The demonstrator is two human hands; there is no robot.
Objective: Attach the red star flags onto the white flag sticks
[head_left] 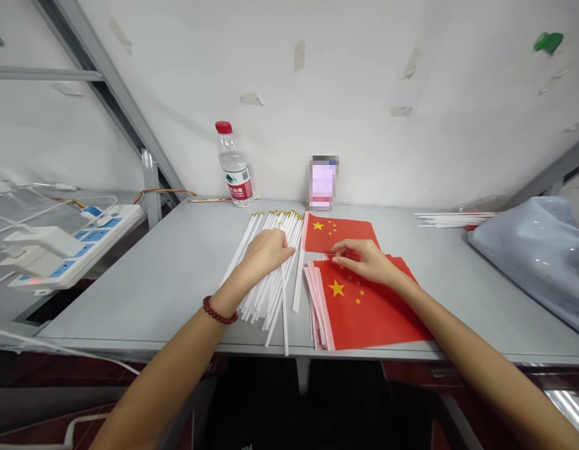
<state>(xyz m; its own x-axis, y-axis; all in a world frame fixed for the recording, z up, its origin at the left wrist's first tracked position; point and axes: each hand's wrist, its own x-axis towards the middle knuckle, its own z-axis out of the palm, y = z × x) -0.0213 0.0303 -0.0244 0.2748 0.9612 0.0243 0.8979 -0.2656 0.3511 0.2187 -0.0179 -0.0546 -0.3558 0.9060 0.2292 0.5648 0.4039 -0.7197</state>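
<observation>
At the centre of the frame, the left hand's [268,247] fingers curl over one white stick [285,319]; whether they grasp it is hidden. Just right of centre, the right hand's [368,261] fingers are bent, tips close together, above the red flags [371,319]; I cannot tell if they pinch an edge. Gold-tipped sticks [258,300] lie beneath the left hand, left of the flags, on the grey desk [153,287]. Farther out stand a bottle [235,172], upper left of centre, and a blurred phone [323,182], upper centre; a bluish bag [533,250] sits at the right edge.
</observation>
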